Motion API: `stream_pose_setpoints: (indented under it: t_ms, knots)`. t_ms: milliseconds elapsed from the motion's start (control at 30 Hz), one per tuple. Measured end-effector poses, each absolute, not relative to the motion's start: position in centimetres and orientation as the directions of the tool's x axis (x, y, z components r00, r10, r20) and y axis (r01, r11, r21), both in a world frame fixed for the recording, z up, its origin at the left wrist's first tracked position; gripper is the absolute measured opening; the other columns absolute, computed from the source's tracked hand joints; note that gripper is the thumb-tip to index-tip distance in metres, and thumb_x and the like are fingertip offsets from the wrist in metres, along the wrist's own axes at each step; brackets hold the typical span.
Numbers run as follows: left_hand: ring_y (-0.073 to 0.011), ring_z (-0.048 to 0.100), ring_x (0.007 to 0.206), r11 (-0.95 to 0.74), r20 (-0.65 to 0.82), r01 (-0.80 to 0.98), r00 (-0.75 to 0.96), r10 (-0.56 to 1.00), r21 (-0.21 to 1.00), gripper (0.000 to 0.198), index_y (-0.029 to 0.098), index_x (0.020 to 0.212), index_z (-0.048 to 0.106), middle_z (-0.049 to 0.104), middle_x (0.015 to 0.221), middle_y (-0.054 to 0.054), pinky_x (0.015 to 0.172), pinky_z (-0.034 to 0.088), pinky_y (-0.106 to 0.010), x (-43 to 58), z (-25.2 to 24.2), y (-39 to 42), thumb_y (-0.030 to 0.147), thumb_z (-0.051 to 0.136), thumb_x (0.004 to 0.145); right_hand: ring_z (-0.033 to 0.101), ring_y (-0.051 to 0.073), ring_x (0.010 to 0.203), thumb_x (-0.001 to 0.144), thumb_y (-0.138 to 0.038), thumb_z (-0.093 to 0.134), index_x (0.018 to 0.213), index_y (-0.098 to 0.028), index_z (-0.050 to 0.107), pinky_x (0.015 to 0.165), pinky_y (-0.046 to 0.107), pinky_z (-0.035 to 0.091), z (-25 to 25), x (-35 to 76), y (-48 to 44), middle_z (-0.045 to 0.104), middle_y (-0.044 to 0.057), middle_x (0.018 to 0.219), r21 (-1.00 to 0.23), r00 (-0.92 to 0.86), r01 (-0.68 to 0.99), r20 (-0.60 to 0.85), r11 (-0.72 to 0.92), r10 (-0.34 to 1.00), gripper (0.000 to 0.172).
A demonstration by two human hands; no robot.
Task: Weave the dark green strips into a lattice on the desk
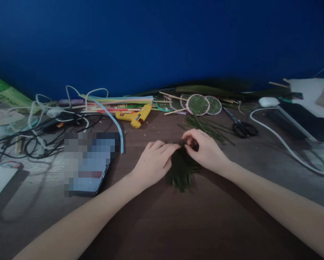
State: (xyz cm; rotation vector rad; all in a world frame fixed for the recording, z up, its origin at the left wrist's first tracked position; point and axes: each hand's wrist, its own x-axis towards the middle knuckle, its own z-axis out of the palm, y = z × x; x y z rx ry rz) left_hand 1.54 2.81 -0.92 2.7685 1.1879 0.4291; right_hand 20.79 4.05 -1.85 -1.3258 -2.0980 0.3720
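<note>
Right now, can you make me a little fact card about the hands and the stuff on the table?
Left hand: touching the dark green bundle
Right hand: pinching at the bundle's top
Yellow glue gun: lying beyond the left hand
Scissors: beyond the right hand
Phone: left of the left hand
Round green pieces: overlapping, toward the back

The brown table (178, 227) bears a phone (97, 162); glue gun (134, 116); scissors (236, 122); green strips (206, 126).

We see a dark green leaf-strip piece (179, 174) | centre of frame | narrow ends fanned towards bottom edge | weave too dark to read
</note>
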Motion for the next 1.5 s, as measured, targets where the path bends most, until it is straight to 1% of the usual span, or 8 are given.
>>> stream_pose_setpoints:
  t_ms: [133,333,500,733,967,1167,1300,1500]
  knots:
    - [-0.0199,0.052,0.091,-0.730,0.244,0.681,0.699,0.672,0.056,0.033,0.020,0.109,0.054,0.063,0.110,-0.002,0.078,0.038,-0.036,1.48,-0.81,2.58,0.010,0.040,0.081,0.052,0.016,0.071,0.072,-0.009,0.051,0.087,-0.020,0.050,0.067,0.030,0.042,-1.76,20.77,4.00,0.054,0.002,0.074,-0.531,-0.320,0.703,0.358,0.474,0.877,0.019]
    - [-0.0194,0.054,0.089,-0.747,0.299,0.665,0.712,0.635,0.002,0.023,0.018,0.103,0.057,0.064,0.108,-0.004,0.081,0.037,-0.036,1.68,-0.67,2.48,0.020,0.043,0.085,0.054,0.017,0.072,0.073,-0.007,0.048,0.087,-0.020,0.049,0.066,0.030,0.043,-1.66,20.74,4.03,0.056,0.002,0.074,-0.542,-0.311,0.677,0.402,0.498,0.861,0.019]
    - [-0.0182,0.051,0.103,-0.790,0.284,0.612,0.751,0.596,0.042,0.029,0.018,0.111,0.054,0.060,0.118,-0.002,0.092,0.032,-0.036,1.71,-0.83,2.61,0.016,0.039,0.087,0.054,0.016,0.072,0.074,-0.007,0.046,0.087,-0.019,0.050,0.066,0.029,0.043,-1.68,20.81,4.08,0.057,0.003,0.076,-0.561,-0.305,0.662,0.403,0.496,0.863,0.018]
    - [-0.0192,0.050,0.106,-0.780,0.223,0.616,0.750,0.623,0.111,0.035,0.021,0.120,0.050,0.059,0.120,-0.003,0.091,0.033,-0.037,1.66,-1.08,2.79,0.017,0.038,0.087,0.055,0.017,0.076,0.079,-0.012,0.047,0.086,-0.020,0.052,0.069,0.031,0.043,-1.53,20.97,3.90,0.058,0.003,0.079,-0.589,-0.309,0.619,0.424,0.519,0.851,0.012]
    - [-0.0209,0.049,0.101,-0.789,0.220,0.612,0.763,0.608,0.056,0.038,0.023,0.122,0.048,0.059,0.116,-0.004,0.088,0.034,-0.037,1.64,-1.07,2.83,0.016,0.042,0.085,0.053,0.019,0.085,0.084,-0.013,0.045,0.086,-0.023,0.061,0.076,0.036,0.037,-1.02,21.21,3.36,0.066,0.002,0.081,-0.430,-0.442,0.600,0.525,0.675,0.727,0.019]
    - [-0.0208,0.049,0.101,-0.790,0.232,0.611,0.761,0.605,0.055,0.034,0.020,0.117,0.051,0.060,0.110,-0.005,0.088,0.035,-0.036,1.64,-1.06,2.84,0.016,0.043,0.084,0.053,0.019,0.086,0.084,-0.014,0.049,0.088,-0.025,0.066,0.077,0.038,0.036,-1.01,21.09,3.27,0.070,-0.001,0.084,-0.343,-0.445,0.598,0.609,0.724,0.656,0.020]
    - [-0.0212,0.049,0.101,-0.787,0.217,0.614,0.761,0.611,0.061,0.033,0.018,0.116,0.051,0.061,0.107,-0.006,0.088,0.035,-0.036,1.67,-1.08,2.92,0.017,0.043,0.084,0.055,0.018,0.089,0.083,-0.012,0.049,0.092,-0.023,0.065,0.079,0.036,0.041,-1.17,21.00,3.39,0.070,0.001,0.085,-0.376,-0.457,0.517,0.638,0.769,0.620,0.021]
    - [-0.0209,0.049,0.100,-0.777,0.241,0.623,0.743,0.624,0.093,0.031,0.014,0.113,0.053,0.062,0.105,-0.006,0.088,0.035,-0.036,1.71,-1.31,3.02,0.018,0.043,0.084,0.056,0.017,0.088,0.083,-0.013,0.049,0.094,-0.022,0.063,0.080,0.035,0.042,-1.08,21.07,3.44,0.069,0.001,0.085,-0.442,-0.455,0.486,0.609,0.754,0.650,0.020]
